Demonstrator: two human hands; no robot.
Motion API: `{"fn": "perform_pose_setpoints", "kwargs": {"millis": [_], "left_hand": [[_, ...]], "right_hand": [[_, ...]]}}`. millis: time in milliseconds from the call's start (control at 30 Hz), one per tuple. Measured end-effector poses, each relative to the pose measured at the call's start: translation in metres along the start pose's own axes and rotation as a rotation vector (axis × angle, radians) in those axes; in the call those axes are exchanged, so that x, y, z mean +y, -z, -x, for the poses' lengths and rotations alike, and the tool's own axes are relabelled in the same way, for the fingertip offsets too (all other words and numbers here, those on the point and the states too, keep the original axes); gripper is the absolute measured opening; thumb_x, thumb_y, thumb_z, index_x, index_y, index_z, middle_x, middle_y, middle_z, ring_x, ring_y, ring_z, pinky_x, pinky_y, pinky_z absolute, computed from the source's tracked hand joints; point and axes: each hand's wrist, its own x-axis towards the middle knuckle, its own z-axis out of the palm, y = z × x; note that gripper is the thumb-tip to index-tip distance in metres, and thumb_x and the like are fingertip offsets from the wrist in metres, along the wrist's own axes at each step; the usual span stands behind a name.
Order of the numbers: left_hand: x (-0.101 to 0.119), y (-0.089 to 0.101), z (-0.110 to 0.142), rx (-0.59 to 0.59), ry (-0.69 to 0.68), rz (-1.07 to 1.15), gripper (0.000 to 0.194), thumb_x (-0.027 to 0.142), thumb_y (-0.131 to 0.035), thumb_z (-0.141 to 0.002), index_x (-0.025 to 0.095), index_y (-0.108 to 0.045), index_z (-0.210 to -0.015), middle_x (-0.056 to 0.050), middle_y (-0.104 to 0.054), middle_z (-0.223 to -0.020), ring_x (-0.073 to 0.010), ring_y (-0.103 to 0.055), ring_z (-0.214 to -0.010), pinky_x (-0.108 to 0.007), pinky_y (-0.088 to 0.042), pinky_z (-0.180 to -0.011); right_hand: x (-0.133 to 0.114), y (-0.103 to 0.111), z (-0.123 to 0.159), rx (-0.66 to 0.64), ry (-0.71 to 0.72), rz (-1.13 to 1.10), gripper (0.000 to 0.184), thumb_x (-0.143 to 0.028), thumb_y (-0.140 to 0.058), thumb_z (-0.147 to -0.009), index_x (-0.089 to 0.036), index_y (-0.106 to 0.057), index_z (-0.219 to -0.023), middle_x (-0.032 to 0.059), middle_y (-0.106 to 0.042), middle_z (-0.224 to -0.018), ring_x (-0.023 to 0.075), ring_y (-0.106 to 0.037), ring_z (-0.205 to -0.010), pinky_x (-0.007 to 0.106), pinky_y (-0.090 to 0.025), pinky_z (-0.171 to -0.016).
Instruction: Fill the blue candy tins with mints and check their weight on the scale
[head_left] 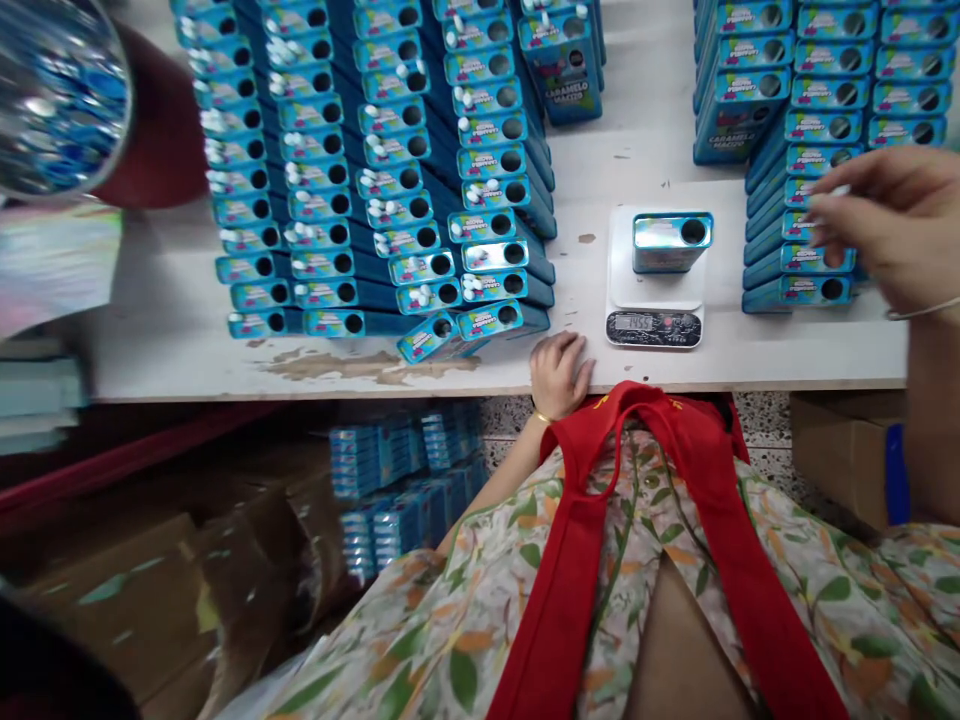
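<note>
My left hand [559, 376] rests at the table's front edge with its fingers lying on the top, holding nothing. At the right, my right hand [892, 215] hovers over the rows of blue tins [814, 290], thumb and fingers pinched. Between them shows what looks like a small white piece [841, 190], slightly blurred. A white digital scale [616, 280] stands between the hands, its display reading about 1455. One blue tin [664, 258] with a round hole in its silvery top stands upright on the scale.
Several rows of blue tins [409, 240] fill the left, many with small white pieces on top. One tin [426, 338] stands askew at the front. A round container [67, 100] holds blue-and-white wrapped pieces. Below are cardboard boxes [150, 600] and stacked blue packs [405, 510].
</note>
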Motion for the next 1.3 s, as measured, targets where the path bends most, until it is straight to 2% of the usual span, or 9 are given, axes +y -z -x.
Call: {"fn": "perform_pose_setpoints", "kwargs": {"millis": [67,200,367,633,767,900,1000,1167,1300], "left_hand": [[0.001,0.000,-0.001,-0.008,0.013,0.009,0.037,0.040,-0.053,-0.094,0.018,-0.065,-0.121,-0.016,-0.065,-0.122,-0.0269,-0.057,-0.119,-0.044,-0.043,-0.104],[0.000,0.000,0.000,0.005,0.013,0.009,0.035,0.040,-0.053,-0.094,0.018,-0.066,-0.118,-0.015,-0.066,-0.120,-0.0269,-0.058,-0.117,-0.044,-0.043,-0.103],[0.002,0.000,-0.001,0.062,-0.016,0.021,0.032,0.038,-0.056,-0.093,0.019,-0.067,-0.117,-0.014,-0.067,-0.118,-0.0262,-0.059,-0.115,-0.043,-0.043,-0.101],[0.003,0.000,-0.001,0.136,-0.073,0.038,0.030,0.033,-0.061,-0.091,0.020,-0.066,-0.118,-0.013,-0.068,-0.117,-0.0261,-0.060,-0.115,-0.042,-0.043,-0.101],[0.004,0.000,-0.001,0.127,-0.050,0.048,0.029,0.034,-0.061,-0.092,0.021,-0.066,-0.117,-0.013,-0.068,-0.117,-0.0259,-0.060,-0.116,-0.043,-0.043,-0.102],[0.006,0.001,-0.001,0.112,-0.037,-0.005,0.029,0.036,-0.059,-0.092,0.020,-0.066,-0.115,-0.012,-0.069,-0.115,-0.0252,-0.061,-0.113,-0.041,-0.045,-0.100],[0.006,0.001,0.000,0.088,0.002,0.017,0.030,0.039,-0.057,-0.093,0.020,-0.067,-0.115,-0.012,-0.068,-0.116,-0.0255,-0.060,-0.115,-0.042,-0.043,-0.102],[0.006,0.002,0.000,0.018,0.066,0.042,0.033,0.042,-0.054,-0.094,0.021,-0.067,-0.116,-0.012,-0.068,-0.118,-0.0260,-0.058,-0.118,-0.044,-0.041,-0.105],[0.008,0.004,-0.001,-0.017,0.095,0.033,0.034,0.043,-0.053,-0.094,0.021,-0.066,-0.116,-0.012,-0.067,-0.120,-0.0266,-0.058,-0.119,-0.045,-0.040,-0.106]], "right_hand": [[-0.016,-0.027,-0.001,-0.093,0.080,0.104,0.014,-0.003,-0.069,-0.081,-0.017,-0.071,-0.082,-0.0002,-0.059,-0.063,0.0090,-0.054,-0.053,0.025,-0.040,-0.053],[-0.030,-0.062,-0.009,-0.218,0.227,0.389,0.014,-0.007,-0.064,-0.082,-0.020,-0.070,-0.084,0.0045,-0.066,-0.077,0.0192,-0.062,-0.076,0.034,-0.048,-0.073],[-0.024,-0.070,-0.017,-0.276,0.326,0.512,0.009,-0.021,-0.062,-0.086,-0.026,-0.067,-0.090,0.0081,-0.065,-0.089,0.0301,-0.060,-0.101,0.043,-0.050,-0.086],[-0.030,-0.075,-0.020,-0.309,0.272,0.612,0.010,-0.018,-0.062,-0.084,-0.027,-0.066,-0.087,0.0090,-0.063,-0.103,0.0291,-0.059,-0.105,0.044,-0.047,-0.092],[-0.038,-0.070,-0.019,-0.257,0.237,0.474,0.009,-0.023,-0.065,-0.086,-0.026,-0.065,-0.078,0.0076,-0.066,-0.096,0.0275,-0.061,-0.100,0.044,-0.046,-0.094],[-0.039,-0.053,-0.008,-0.141,0.089,0.090,0.012,-0.036,-0.072,-0.085,-0.028,-0.068,-0.078,0.0037,-0.064,-0.075,0.0211,-0.060,-0.066,0.041,-0.049,-0.067],[-0.029,-0.041,0.003,-0.168,-0.052,-0.085,0.007,-0.030,-0.076,-0.081,-0.026,-0.072,-0.077,0.0031,-0.066,-0.072,0.0166,-0.057,-0.057,0.036,-0.048,-0.058],[-0.014,-0.036,0.012,-0.176,-0.234,-0.109,0.008,-0.012,-0.079,-0.074,-0.018,-0.074,-0.075,0.0045,-0.070,-0.073,0.0158,-0.067,-0.064,0.034,-0.058,-0.069],[-0.022,-0.041,0.010,-0.157,-0.180,-0.075,0.011,-0.006,-0.074,-0.074,-0.016,-0.073,-0.073,0.0057,-0.069,-0.066,0.0178,-0.068,-0.061,0.035,-0.060,-0.067]]}}
